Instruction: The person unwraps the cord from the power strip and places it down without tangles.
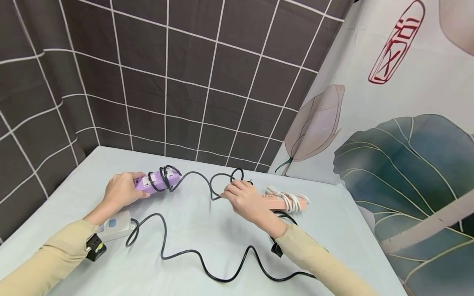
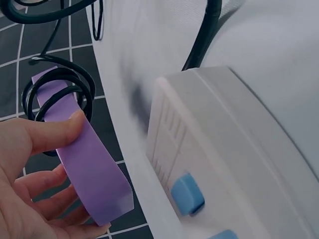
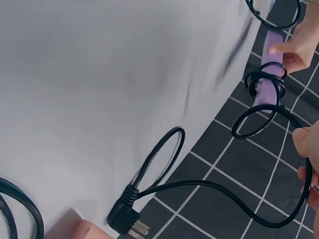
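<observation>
Toward the back left of the table in the head view, my left hand [image 1: 121,190] grips a purple power strip [image 1: 158,180] by one end. Loops of black cord [image 1: 196,173] wrap round its other end. From there the cord runs in loose curls to my right hand [image 1: 245,200], which pinches it between thumb and fingers. In the right wrist view, the cord ends in a black plug [image 3: 122,215] with metal prongs, hanging beyond my fingers. The left wrist view shows my left thumb lying across the purple strip's side, with the fingers beneath.
Beside my left forearm lies a white power strip [image 1: 116,227] with blue switches. Its long black cord [image 1: 218,280] snakes across the front of the table, passing under my right forearm. Right of my right hand is a pink power strip [image 1: 273,202] wrapped in white cord [image 1: 295,202].
</observation>
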